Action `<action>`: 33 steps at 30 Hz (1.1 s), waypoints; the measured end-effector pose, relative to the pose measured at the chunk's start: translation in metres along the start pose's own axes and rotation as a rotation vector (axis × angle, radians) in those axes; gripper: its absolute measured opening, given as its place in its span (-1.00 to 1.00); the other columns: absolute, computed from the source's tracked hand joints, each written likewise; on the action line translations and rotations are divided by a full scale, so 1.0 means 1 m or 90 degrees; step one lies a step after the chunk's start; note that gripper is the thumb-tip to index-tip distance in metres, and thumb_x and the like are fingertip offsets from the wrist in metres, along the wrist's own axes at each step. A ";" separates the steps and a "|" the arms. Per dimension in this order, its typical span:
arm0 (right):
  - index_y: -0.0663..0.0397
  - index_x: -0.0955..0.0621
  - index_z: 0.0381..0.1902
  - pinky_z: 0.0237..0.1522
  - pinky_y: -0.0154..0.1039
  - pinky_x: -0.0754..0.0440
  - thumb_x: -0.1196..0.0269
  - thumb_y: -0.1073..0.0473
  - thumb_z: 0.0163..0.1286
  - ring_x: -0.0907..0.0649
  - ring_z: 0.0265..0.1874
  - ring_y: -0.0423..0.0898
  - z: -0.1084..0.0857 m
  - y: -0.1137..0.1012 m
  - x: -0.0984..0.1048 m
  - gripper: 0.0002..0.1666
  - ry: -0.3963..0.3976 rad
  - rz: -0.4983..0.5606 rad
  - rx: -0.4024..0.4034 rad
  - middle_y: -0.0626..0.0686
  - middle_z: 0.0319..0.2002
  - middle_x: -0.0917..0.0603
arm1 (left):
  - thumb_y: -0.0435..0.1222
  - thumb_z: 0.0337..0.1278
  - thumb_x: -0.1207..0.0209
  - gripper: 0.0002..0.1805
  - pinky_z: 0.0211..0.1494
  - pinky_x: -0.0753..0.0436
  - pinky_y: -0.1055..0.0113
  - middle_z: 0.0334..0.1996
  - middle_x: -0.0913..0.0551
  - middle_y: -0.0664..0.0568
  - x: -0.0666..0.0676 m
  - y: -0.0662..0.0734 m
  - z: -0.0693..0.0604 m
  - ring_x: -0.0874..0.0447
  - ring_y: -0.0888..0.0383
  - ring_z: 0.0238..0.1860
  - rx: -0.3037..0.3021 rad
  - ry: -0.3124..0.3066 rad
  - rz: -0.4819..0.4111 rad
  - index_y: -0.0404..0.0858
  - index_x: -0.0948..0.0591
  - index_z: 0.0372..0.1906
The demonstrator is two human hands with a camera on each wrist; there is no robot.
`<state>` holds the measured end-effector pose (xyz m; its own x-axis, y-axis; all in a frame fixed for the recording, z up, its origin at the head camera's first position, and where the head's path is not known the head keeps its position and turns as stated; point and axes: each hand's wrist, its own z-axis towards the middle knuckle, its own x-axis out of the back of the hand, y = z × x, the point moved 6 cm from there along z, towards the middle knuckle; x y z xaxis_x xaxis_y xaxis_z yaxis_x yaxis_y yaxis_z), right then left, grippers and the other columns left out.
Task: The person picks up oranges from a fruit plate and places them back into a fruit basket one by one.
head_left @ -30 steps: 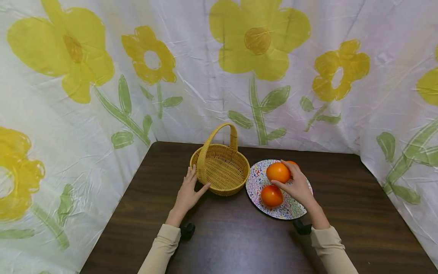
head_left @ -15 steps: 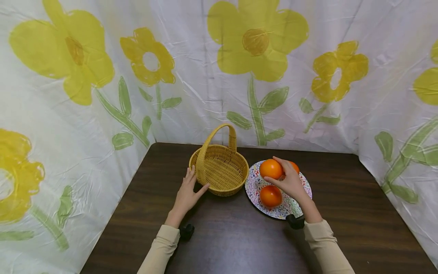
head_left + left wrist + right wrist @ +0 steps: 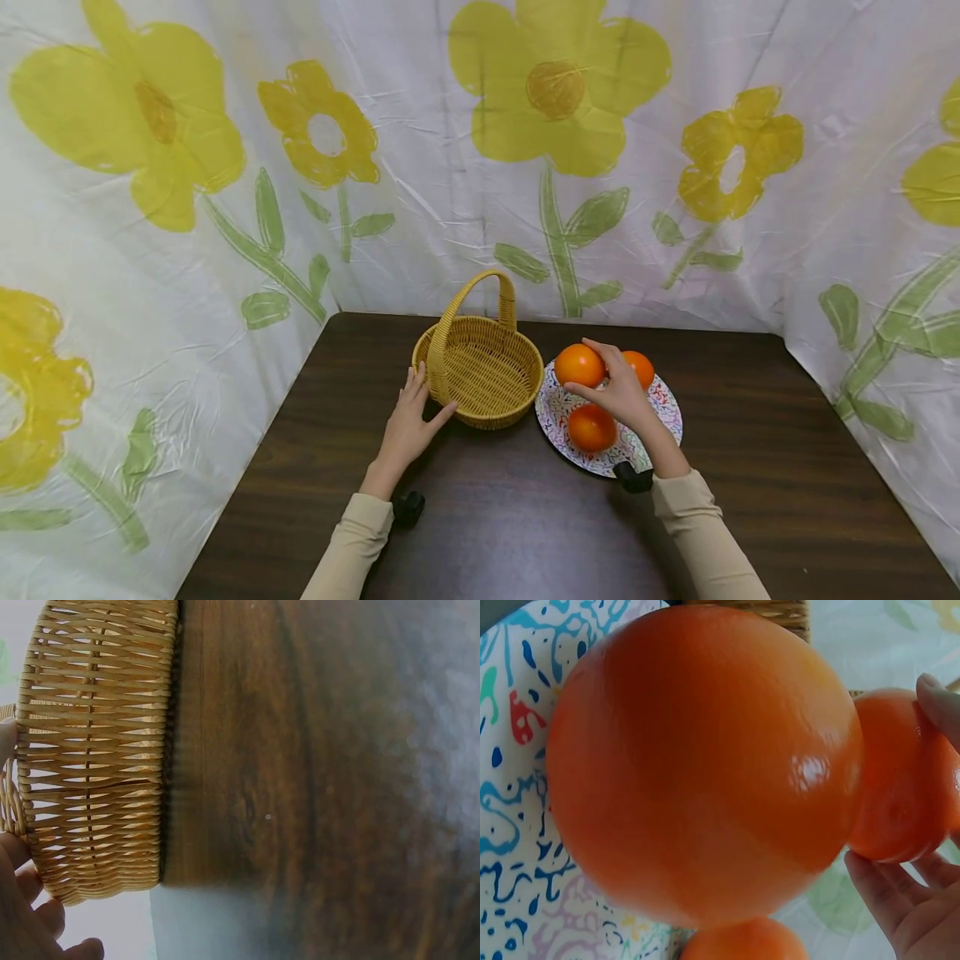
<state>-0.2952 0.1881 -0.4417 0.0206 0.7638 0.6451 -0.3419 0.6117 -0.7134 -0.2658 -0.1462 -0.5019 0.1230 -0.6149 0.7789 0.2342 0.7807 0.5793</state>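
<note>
The right hand (image 3: 622, 393) grips with its fingers a round, glossy orange fruit (image 3: 578, 366), above the white patterned plate (image 3: 552, 403). It looks firm but slippery; holding around its widest part seems best. With fingers spread, the left hand (image 3: 406, 429) touches the yellow wicker basket (image 3: 491, 417).

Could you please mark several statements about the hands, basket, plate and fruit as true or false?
1. The right hand holds an orange fruit. True.
2. The near fruit and the far fruit are on the plate. True.
3. The plate is plain black all over. False: it carries a multicoloured pattern on white.
4. The left hand touches the basket. True.
5. The basket is full of fruit. False: no fruit shows in it.
6. The basket's handle is folded down. False: it arches up above the rim.
</note>
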 end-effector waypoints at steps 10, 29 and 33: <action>-0.11 -0.32 0.33 0.01 0.15 -0.51 -0.42 -0.13 0.01 -0.48 0.06 0.09 0.006 -0.004 -0.005 -0.07 0.002 0.002 0.021 0.11 0.21 -0.38 | 0.21 0.13 -0.04 -0.17 0.40 -0.01 -0.10 0.46 0.04 -0.10 0.001 0.002 0.003 0.26 0.00 0.47 -0.007 0.007 -0.001 -0.18 -0.23 0.39; -0.12 -0.32 0.33 0.00 0.09 -0.54 -0.39 -0.23 0.00 -0.52 0.03 0.07 0.019 -0.014 -0.023 -0.04 -0.016 -0.021 0.049 0.09 0.18 -0.39 | 0.25 0.13 0.02 -0.16 0.42 0.04 -0.07 0.48 0.10 -0.04 -0.002 -0.002 -0.001 0.36 0.11 0.47 0.001 -0.002 -0.012 -0.10 -0.15 0.43; -0.14 -0.32 0.33 0.01 0.09 -0.53 -0.39 -0.21 0.01 -0.52 0.05 0.07 0.022 -0.019 -0.024 -0.06 -0.010 -0.013 0.049 0.08 0.19 -0.39 | 0.24 0.14 0.01 -0.15 0.43 0.04 -0.07 0.48 0.10 -0.04 -0.002 -0.001 -0.001 0.33 0.07 0.48 0.001 -0.002 -0.015 -0.08 -0.11 0.44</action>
<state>-0.3099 0.1535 -0.4373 0.0140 0.7474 0.6642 -0.4129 0.6093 -0.6769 -0.2653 -0.1459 -0.5036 0.1151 -0.6326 0.7659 0.2350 0.7665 0.5978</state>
